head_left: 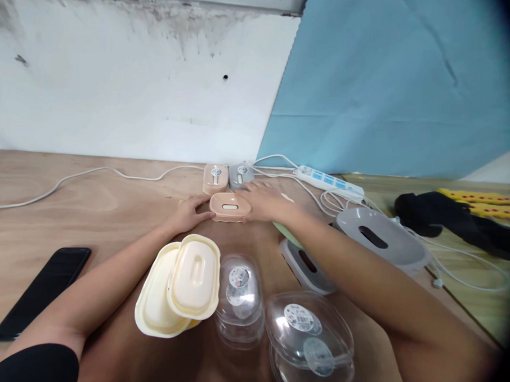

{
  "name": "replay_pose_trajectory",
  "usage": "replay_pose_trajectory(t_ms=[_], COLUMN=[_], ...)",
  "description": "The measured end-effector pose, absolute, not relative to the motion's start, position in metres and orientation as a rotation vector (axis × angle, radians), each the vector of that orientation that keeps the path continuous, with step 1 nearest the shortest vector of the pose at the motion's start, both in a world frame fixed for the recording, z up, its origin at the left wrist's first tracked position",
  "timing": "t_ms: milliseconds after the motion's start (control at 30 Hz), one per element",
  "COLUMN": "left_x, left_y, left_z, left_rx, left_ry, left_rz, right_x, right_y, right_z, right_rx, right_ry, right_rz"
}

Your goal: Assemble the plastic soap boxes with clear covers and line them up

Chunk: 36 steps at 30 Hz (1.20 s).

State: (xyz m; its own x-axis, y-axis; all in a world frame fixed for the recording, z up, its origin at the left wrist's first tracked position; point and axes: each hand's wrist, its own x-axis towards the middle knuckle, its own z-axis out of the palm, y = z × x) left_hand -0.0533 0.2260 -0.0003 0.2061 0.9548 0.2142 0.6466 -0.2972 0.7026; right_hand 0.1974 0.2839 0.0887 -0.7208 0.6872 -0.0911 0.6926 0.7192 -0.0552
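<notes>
A pink plastic box (pixel 230 206) with a pale slot on top lies on the wooden table between my two hands. My left hand (pixel 191 213) grips its left end, thumb at the front corner and fingers behind. My right hand (pixel 262 200) is around its right end, with its fingers reaching toward a grey box (pixel 237 179) behind. Beside that grey box stands another pink box (pixel 215 183) with a clear cover and a sticker. What the right fingertips touch is hard to make out.
Nearer me are cream trays (pixel 159 305), clear covers (pixel 240 294), bigger clear covers (pixel 308 334) and a grey slotted piece (pixel 306 266). A phone (pixel 43 291) lies left. Right are a grey dish (pixel 392 245), a power strip (pixel 329 183), cables and black cloth (pixel 423 212).
</notes>
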Motion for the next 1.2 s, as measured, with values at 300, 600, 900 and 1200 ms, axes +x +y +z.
replay_pose_trajectory(t_ms=[300, 600, 900, 1200], left_x=[-0.054, -0.053, -0.053, -0.056], left_y=[0.227, 0.227, 0.226, 0.229], left_z=[-0.001, -0.001, 0.001, -0.001], left_rx=[2.013, 2.011, 2.019, 1.942], left_ry=[1.496, 1.528, 1.491, 1.418], left_rz=[0.872, 0.868, 0.892, 0.934], right_x=[0.23, 0.228, 0.221, 0.244], right_y=[0.21, 0.17, 0.162, 0.191], right_z=[0.132, 0.096, 0.094, 0.137], right_rx=[0.797, 0.693, 0.592, 0.841], right_ry=[2.805, 2.793, 2.76, 2.712], right_rz=[-0.706, -0.616, -0.742, -0.554])
